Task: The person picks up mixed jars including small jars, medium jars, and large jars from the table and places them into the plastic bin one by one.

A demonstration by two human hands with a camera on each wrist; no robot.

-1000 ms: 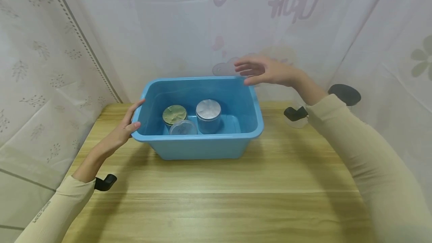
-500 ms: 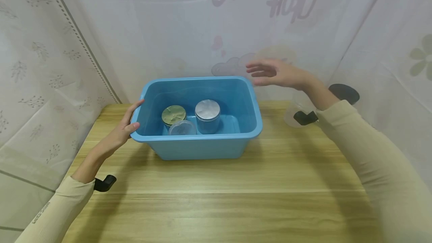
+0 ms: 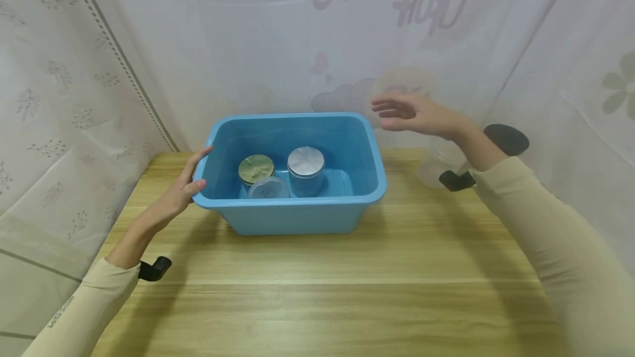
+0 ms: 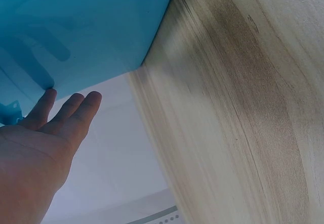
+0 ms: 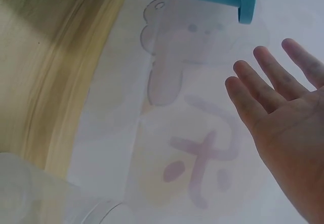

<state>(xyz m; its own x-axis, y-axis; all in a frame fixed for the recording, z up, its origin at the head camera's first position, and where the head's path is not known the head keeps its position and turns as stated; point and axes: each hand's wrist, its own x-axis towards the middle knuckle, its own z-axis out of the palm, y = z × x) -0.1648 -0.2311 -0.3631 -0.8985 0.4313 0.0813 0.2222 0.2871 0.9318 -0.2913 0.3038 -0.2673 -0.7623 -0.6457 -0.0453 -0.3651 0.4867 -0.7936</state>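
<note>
A blue plastic tub (image 3: 297,216) stands on the wooden table. My left hand (image 3: 176,197) grips its left rim, thumb over the edge and the other fingers along the outer wall. Inside the tub are a jar with a crinkled gold top (image 3: 256,169), a jar with a silver top (image 3: 305,164), and a round clear lid or container (image 3: 269,187) close to the front wall. To the right of the tub's back right corner, my right hand (image 3: 421,114) hovers with nothing in it; the right wrist view shows its fingers (image 5: 258,92) extended and apart from the tub.
Behind my right wrist stands a clear container (image 3: 430,169), partly hidden by the arm, and a dark round lid (image 3: 507,139) shows beside the forearm. Printed white cloth (image 3: 248,43) hangs behind the wooden table (image 3: 317,302) and on both sides.
My right hand has drawn away to the right from over the tub's back right corner, sinking slightly. The left hand, the tub and the jars look unchanged.
</note>
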